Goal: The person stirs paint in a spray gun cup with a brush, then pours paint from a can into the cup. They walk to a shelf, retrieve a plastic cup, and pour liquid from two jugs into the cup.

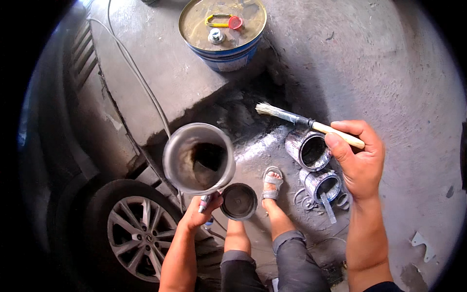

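Note:
My left hand grips what looks like a spray gun, its open cup on top with dark residue inside. Beside those fingers is a dark round lid or shallow container; whether it is held is unclear. My right hand pinches the wooden handle of a paintbrush, its pale bristles pointing left. Below the brush, two smudged metal cans lie or stand on the floor, open; the lower one has a flat stick in it. Loose rings lie around them.
A blue drum with yellow-and-red fittings stands on a concrete step at top. Hoses run down the left. A car wheel is at lower left. My sandalled foot is on the floor; a metal bracket lies at right.

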The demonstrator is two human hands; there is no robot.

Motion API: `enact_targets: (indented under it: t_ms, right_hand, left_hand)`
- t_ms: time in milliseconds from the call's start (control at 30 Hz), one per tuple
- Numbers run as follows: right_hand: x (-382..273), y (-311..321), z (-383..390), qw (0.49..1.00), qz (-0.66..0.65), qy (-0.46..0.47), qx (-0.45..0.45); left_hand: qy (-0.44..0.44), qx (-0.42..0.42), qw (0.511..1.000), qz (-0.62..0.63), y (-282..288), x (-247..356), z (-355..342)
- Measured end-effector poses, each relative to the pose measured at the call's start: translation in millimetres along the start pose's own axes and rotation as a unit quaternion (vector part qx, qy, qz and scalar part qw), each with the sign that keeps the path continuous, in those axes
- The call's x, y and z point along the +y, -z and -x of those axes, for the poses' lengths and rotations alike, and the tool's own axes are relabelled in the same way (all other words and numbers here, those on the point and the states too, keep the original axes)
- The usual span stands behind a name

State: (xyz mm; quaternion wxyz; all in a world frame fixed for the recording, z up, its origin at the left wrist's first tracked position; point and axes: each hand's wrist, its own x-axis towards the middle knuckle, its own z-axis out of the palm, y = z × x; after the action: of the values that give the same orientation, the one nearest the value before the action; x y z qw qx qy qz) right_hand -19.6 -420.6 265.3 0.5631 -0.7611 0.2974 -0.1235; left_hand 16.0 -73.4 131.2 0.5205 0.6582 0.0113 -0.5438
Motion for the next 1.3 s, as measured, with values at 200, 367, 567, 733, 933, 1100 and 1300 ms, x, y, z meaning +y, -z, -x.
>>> enact_targets:
  t_ms: [200, 367, 567, 733, 933, 1100, 1300]
  right_hand:
    - [56, -22, 12, 0.970, -0.223, -0.055, 0.086]
    - [52, -52, 21, 0.914, -0.379, -0.110, 0.096]
    - [58, -66, 16, 0.844, -0.515, -0.145, 0.023]
    - [55, -47, 7, 0.795, -0.579, -0.161, 0.078]
    - [63, -35, 2, 0.795, -0.571, -0.188, 0.083]
    - [66, -31, -7, 0.813, -0.531, -0.227, 0.074]
    - [69, -24, -10, 0.786, -0.572, -0.235, 0.000]
  left_hand:
    - [-0.107, 0.059, 0.988, 0.091, -1, 53, 12]
    - [-0.186, 0.024, 0.978, 0.094, 1, 102, 10]
    - [-0.217, -0.021, 0.964, 0.155, 2, 117, 2]
    - [-0.209, -0.067, 0.966, 0.140, -1, 132, -5]
    - [-0.222, -0.102, 0.950, 0.193, -11, 139, -11]
    - [-0.219, -0.167, 0.937, 0.217, -14, 143, -13]
    - [-0.219, -0.165, 0.913, 0.302, -31, 151, -6]
